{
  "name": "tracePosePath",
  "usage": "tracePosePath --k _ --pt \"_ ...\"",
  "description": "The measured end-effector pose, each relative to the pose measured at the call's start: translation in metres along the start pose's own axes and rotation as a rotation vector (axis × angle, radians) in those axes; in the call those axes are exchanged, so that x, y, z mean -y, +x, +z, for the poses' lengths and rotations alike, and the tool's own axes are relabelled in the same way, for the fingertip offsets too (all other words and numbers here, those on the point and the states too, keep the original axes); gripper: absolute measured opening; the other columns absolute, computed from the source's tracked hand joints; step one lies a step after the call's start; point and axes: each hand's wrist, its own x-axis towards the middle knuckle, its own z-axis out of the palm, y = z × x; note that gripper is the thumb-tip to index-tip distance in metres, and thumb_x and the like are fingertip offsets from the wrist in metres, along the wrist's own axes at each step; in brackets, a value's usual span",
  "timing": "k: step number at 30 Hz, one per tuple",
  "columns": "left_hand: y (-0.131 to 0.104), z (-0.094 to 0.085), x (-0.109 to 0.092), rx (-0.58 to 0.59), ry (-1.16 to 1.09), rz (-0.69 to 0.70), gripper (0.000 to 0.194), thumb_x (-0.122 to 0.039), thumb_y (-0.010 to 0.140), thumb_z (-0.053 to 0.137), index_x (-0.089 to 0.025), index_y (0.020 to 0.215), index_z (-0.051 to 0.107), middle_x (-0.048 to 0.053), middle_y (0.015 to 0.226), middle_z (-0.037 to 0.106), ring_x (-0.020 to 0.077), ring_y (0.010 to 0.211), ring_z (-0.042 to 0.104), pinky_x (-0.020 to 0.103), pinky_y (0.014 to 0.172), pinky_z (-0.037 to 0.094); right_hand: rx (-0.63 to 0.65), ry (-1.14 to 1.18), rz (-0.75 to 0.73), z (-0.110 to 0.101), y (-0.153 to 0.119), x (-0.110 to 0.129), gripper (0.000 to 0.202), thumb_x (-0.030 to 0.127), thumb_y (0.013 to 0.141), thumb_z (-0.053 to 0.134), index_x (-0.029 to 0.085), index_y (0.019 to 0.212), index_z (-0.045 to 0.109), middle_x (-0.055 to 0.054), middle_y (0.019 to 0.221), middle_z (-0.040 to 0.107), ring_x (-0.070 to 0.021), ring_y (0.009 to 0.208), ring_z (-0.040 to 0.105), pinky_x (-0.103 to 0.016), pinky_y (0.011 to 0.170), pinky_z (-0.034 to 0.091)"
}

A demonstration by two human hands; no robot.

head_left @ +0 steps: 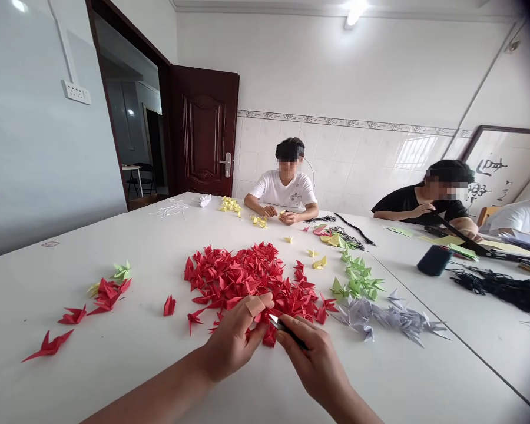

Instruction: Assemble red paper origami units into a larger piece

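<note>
White table (128, 330) against a tiled wall (353, 153): left hand (236, 335) half curled, tape (255, 305) round a finger, red paper showing between thumb and fingertips, though cannot tell whether pinched or merely behind; right hand (311, 353) closed on a small black-handled tool (297, 334), bright tip toward the left fingertips. Red paper cranes (242, 268) heaped just beyond both hands, green cranes (362, 277) and pale cranes (393, 315) right of the right hand. Dark characters on a framed board (507, 147), far beyond to the right, unreadable.
</note>
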Motion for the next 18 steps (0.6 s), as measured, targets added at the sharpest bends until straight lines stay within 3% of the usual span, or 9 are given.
tracePosePath --k 10,18 --pt "-0.0035 0.0011 0.0001 0.04 0.005 -0.01 0.051 -0.006 0.082 0.046 -0.025 0.128 0.034 0.007 0.11 0.059 0.0166 0.106 0.055 0.03 0.089 0.049 0.014 -0.018 0.006 0.0017 0.0021 -0.0043 0.024 0.034 0.087 0.046 0.018 0.085 0.063 -0.002 0.068 0.06 -0.0134 0.062 0.054 -0.022 0.058 0.042" --pt "-0.005 0.0006 0.0064 0.063 0.023 -0.075 0.049 -0.011 0.085 0.047 -0.026 0.129 0.033 0.007 0.117 0.058 0.0183 0.111 0.054 0.033 0.093 0.048 0.004 -0.029 -0.004 -0.0002 0.0027 -0.004 0.026 0.033 0.088 0.044 0.019 0.092 0.066 -0.003 0.069 0.062 -0.0141 0.062 0.057 -0.022 0.059 0.045"
